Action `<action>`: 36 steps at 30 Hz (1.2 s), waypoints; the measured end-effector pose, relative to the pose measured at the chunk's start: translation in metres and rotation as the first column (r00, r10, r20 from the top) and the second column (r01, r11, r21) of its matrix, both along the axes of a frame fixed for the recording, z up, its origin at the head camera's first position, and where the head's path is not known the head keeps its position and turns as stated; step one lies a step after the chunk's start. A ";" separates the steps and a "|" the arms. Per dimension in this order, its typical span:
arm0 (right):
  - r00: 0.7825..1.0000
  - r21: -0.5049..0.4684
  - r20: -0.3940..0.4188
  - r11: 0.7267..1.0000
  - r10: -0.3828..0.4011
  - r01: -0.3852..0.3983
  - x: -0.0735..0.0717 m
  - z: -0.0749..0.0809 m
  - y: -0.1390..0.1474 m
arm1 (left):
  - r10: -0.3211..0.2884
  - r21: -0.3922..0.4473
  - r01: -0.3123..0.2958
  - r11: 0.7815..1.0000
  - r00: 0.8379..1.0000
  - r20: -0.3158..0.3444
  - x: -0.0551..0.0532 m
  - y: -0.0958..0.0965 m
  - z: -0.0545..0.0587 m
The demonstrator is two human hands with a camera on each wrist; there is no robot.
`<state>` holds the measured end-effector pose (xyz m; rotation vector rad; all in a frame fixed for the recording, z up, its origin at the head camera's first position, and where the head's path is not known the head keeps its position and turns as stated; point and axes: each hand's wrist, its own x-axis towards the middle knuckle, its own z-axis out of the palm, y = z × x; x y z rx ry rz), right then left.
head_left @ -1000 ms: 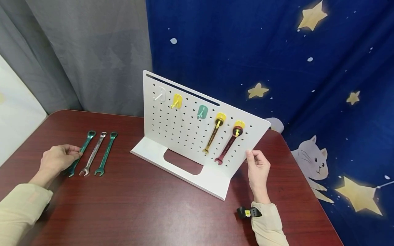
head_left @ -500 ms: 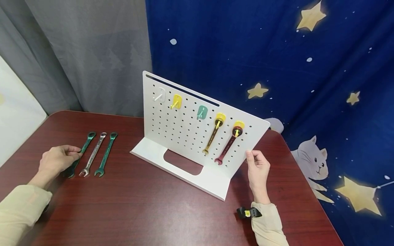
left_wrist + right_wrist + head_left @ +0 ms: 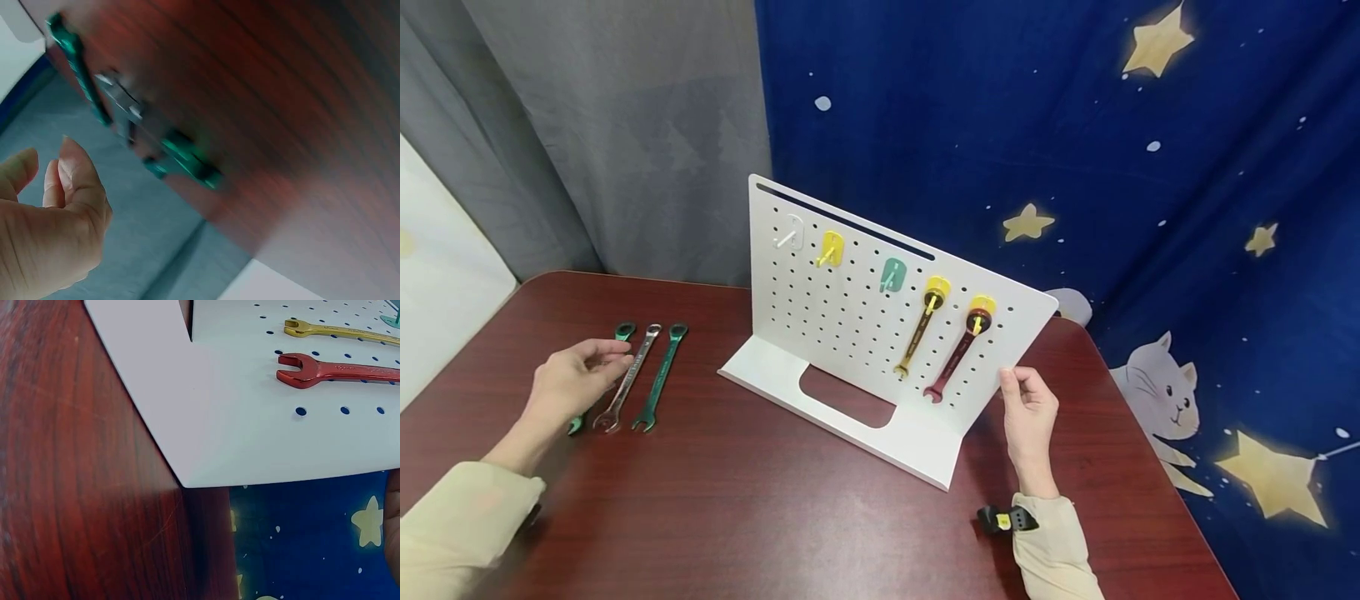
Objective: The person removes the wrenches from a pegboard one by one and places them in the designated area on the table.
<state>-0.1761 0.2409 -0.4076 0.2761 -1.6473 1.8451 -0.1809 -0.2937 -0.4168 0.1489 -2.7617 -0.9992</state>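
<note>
My left hand (image 3: 568, 379) hovers over the leftmost green wrench (image 3: 625, 331), covering its shank. In the left wrist view its thumb and fingers (image 3: 78, 169) are apart with nothing between them. To the right lie a silver wrench (image 3: 624, 387) and another green wrench (image 3: 662, 375), side by side on the table. My right hand (image 3: 1030, 417) pinches the right edge of a white pegboard (image 3: 827, 325) between thumb and fingers. A gold wrench (image 3: 916, 337) and a dark red wrench (image 3: 952, 362) hang from its yellow hooks.
Also on the pegboard are a white hook (image 3: 792, 232), a yellow hook (image 3: 831, 248) and a green hook (image 3: 892, 273), each bare. The board stands on the dark red wooden table (image 3: 760, 517). Curtains (image 3: 880, 100) hang behind.
My left hand has come off the leftmost green wrench and risen slightly to the right; that wrench stays on the table. The right hand and pegboard have not moved.
</note>
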 end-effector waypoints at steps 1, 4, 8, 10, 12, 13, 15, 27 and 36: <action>1.000 -0.002 0.000 1.000 0.001 -0.001 0.000 0.000 0.000 | -0.017 0.025 0.018 1.000 1.000 -0.013 0.000 0.005 0.001; 1.000 0.003 -0.001 1.000 -0.002 0.002 0.000 0.000 0.000 | -0.057 0.100 0.061 0.993 0.998 -0.039 0.002 0.019 0.003; 1.000 0.021 -0.007 1.000 -0.009 0.009 0.000 0.001 0.000 | -0.120 0.210 0.131 0.969 0.991 -0.063 0.005 0.039 0.005; 1.000 0.030 -0.009 0.999 -0.014 0.014 0.000 0.001 0.000 | -0.152 0.273 0.168 0.947 0.985 -0.078 0.007 0.049 0.006; 1.000 0.035 -0.012 0.999 -0.017 0.017 0.000 0.002 -0.001 | -0.173 0.324 0.196 0.925 0.980 -0.097 0.008 0.060 0.007; 1.000 0.039 -0.012 0.999 -0.021 0.021 0.000 0.002 -0.001 | -0.188 0.351 0.212 0.912 0.977 -0.102 0.008 0.066 0.008; 1.000 0.034 -0.012 0.999 -0.018 0.019 0.000 0.002 0.000 | -0.190 0.385 0.219 0.897 0.975 -0.112 0.008 0.078 0.008; 1.000 0.007 0.002 1.000 -0.005 0.005 0.000 0.000 0.000 | -0.262 0.460 0.294 0.837 0.956 -0.135 0.010 0.136 0.007; 1.000 0.001 0.004 1.000 0.001 -0.001 0.000 0.001 -0.001 | -0.287 0.540 0.307 0.784 0.950 -0.123 0.010 0.164 0.005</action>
